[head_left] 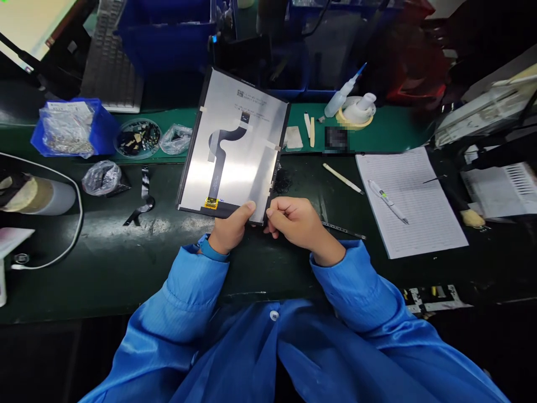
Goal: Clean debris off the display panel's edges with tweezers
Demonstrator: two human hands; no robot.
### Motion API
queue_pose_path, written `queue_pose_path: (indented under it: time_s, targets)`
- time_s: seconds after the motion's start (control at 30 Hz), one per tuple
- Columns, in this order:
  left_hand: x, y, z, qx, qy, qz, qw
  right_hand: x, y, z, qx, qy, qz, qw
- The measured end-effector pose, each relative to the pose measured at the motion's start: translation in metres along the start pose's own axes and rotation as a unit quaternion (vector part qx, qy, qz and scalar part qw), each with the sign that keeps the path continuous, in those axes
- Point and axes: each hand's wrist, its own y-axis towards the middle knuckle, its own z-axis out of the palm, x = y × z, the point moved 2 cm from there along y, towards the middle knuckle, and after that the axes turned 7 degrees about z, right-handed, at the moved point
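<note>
A flat silver display panel [243,140] with a black flex cable running down its back is held up over the dark bench. My left hand [230,228] grips its near edge, thumb on top. My right hand [296,223] is closed in a pinch at the panel's near right corner, fingers curled; what it pinches is too small to make out. Both arms wear blue sleeves.
A lined paper sheet [409,198] with a pen [388,201] lies to the right. Also on the bench: a white stick [342,178], a glue bottle [342,96], a tape roll [356,115], a blue bin [71,127] of bagged parts, a round dish [138,137], a loose black flex [142,198] and a cable [75,224].
</note>
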Motion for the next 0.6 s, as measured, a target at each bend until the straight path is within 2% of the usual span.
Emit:
queue_pose_path:
  time_s: [0.13,0.4,0.6]
  targets:
    - [0.0018,-0.0007,-0.0025,-0.013,0.009,0.029,0.999,-0.0006,-0.0004,-0.0015,0.008,-0.001,0.001,1.0]
    - [0.0048,-0.0012,-0.003,0.037,0.057,0.006,0.998,-0.0004,0.0001,0.0053,-0.04,0.006,0.007,0.999]
    - [0.0025,0.0003,-0.0021,0.052,0.05,0.014,0.997,0.0003,0.0004,-0.0008,0.012,-0.005,0.002,1.0]
